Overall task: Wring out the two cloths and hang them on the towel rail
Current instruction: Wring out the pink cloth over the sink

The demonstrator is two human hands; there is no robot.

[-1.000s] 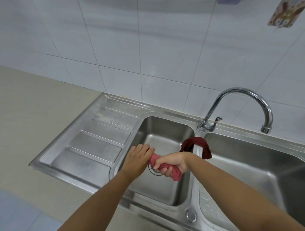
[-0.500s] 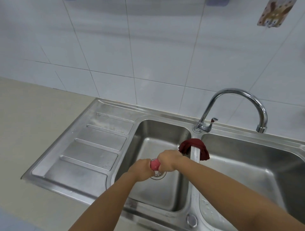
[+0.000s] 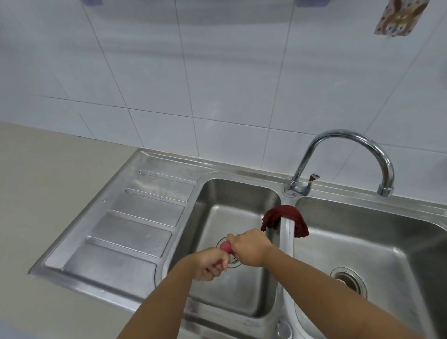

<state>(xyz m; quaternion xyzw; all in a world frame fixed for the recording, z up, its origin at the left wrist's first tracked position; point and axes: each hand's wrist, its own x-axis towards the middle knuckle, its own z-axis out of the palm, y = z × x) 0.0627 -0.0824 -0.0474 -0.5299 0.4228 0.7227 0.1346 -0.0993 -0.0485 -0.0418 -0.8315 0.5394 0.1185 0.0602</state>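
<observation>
A pink cloth (image 3: pixel 225 247) is twisted into a tight roll over the left sink basin (image 3: pixel 217 193). My left hand (image 3: pixel 210 265) grips its near end and my right hand (image 3: pixel 249 246) grips its far end, so only a short pink piece shows between the fists. A dark red cloth (image 3: pixel 285 213) lies draped over the divider between the two basins, just behind my right hand. Two pale brackets at the top edge of the wall (image 3: pixel 307 2) may belong to a rail; the rest is out of frame.
The chrome tap (image 3: pixel 338 138) arches over the right basin (image 3: pixel 387 242), its spout at the back right. A ribbed steel draining board (image 3: pixel 135 225) lies left of the sink, then a beige counter (image 3: pixel 48 193). A patterned item (image 3: pixel 396 17) hangs on the tiled wall, top right.
My hands have closed in on each other along the pink cloth and rotated, hiding most of it. The view has tilted upward, showing more wall.
</observation>
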